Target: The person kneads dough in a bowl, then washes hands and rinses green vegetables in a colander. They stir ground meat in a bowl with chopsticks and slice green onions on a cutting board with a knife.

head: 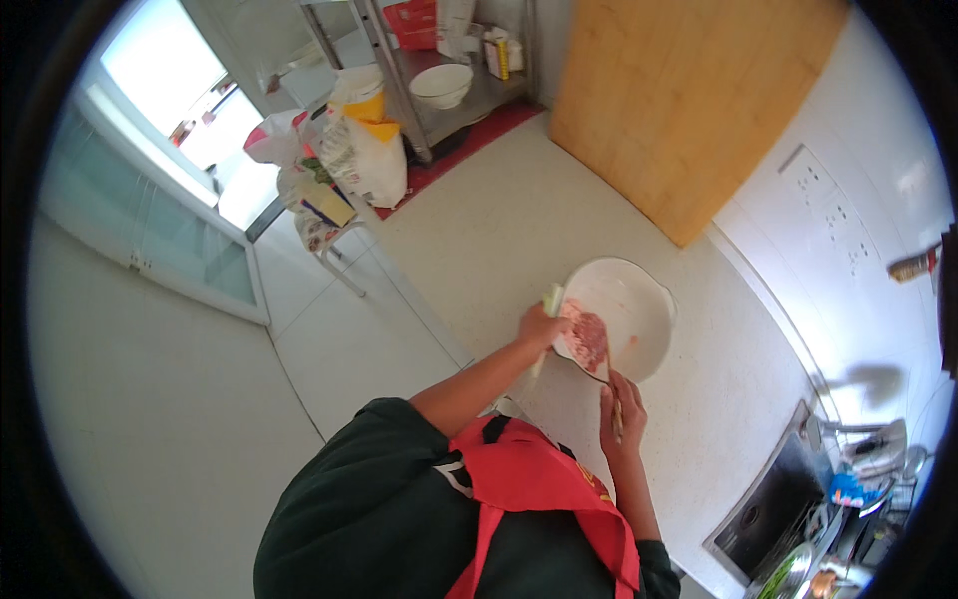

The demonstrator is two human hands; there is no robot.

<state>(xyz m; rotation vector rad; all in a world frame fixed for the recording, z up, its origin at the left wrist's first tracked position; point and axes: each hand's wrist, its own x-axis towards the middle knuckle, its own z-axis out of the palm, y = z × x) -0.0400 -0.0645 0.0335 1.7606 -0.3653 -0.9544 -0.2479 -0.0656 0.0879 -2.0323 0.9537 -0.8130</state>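
Note:
A white bowl (640, 299) stands on the counter before me, with pink minced meat (587, 337) gathered on its left side. My left hand (540, 327) grips the bowl's left rim. A pale green and white stalk, possibly a scallion (552, 299), shows above and below that hand; whether the fingers also hold it is unclear. In my right hand (625, 408) are thin wooden sticks, apparently chopsticks (617, 423). They cross the bowl's near rim, and their far end reaches the edge of the meat.
A large wooden board (681, 97) leans against the wall behind the bowl. A sink (771, 509) lies at the right, beside a dish rack and utensils. Left of the counter (464, 202), bags (367, 161) sit near a metal shelf holding a white bowl (441, 84).

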